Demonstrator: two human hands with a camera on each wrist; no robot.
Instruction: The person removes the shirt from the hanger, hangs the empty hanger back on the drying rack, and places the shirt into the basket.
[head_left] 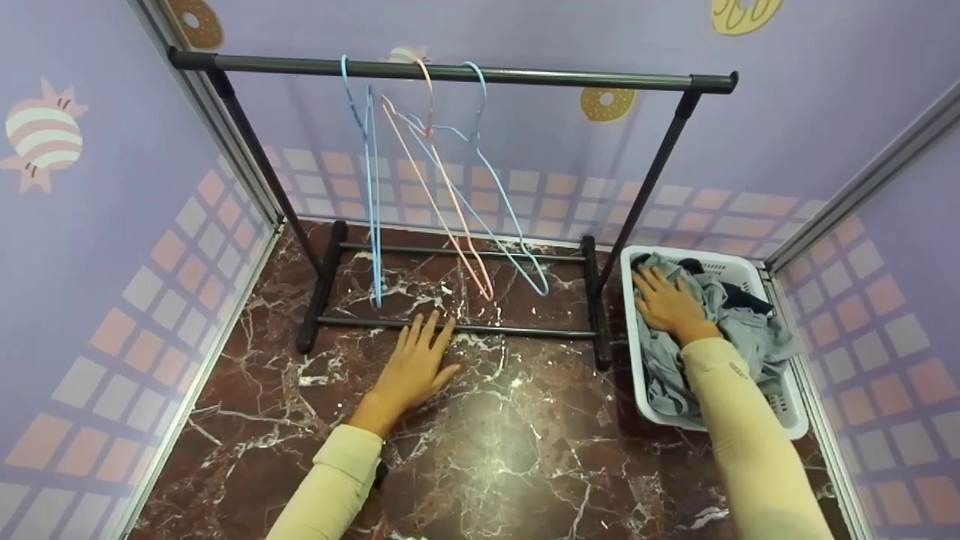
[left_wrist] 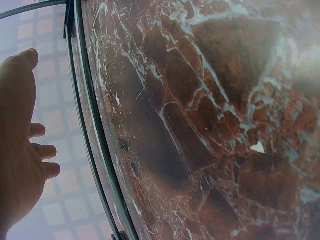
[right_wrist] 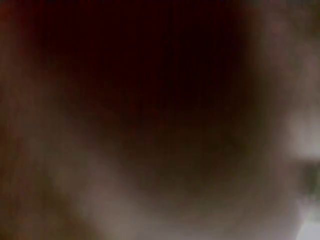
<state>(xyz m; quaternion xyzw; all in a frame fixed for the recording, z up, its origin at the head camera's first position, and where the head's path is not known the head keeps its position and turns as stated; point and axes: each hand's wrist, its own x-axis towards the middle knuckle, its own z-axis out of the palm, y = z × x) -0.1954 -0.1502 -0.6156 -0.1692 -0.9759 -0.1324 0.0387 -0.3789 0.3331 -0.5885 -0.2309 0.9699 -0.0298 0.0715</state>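
Observation:
In the head view my left hand (head_left: 414, 371) is held with its fingers spread and straight, near the lower front bar of a black garment rack (head_left: 465, 73); nothing is in it. The left wrist view shows the same hand (left_wrist: 17, 145) from the side, thumb raised. My right hand (head_left: 670, 304) rests on a heap of grey and dark clothes (head_left: 739, 337) inside a white plastic basket (head_left: 632, 337), its fingers extended over the cloth. A blue hanger (head_left: 378, 285), a pink hanger (head_left: 429, 90) and another blue hanger (head_left: 483, 90) hang from the top rail. The right wrist view is dark and blurred.
The rack stands on a dark red marbled floor (head_left: 495, 442), before a purple wall (head_left: 525, 30) with painted tiles and sweets. Side walls rise at left and right. The basket sits beside the rack's right foot (head_left: 598, 315), close to the right wall.

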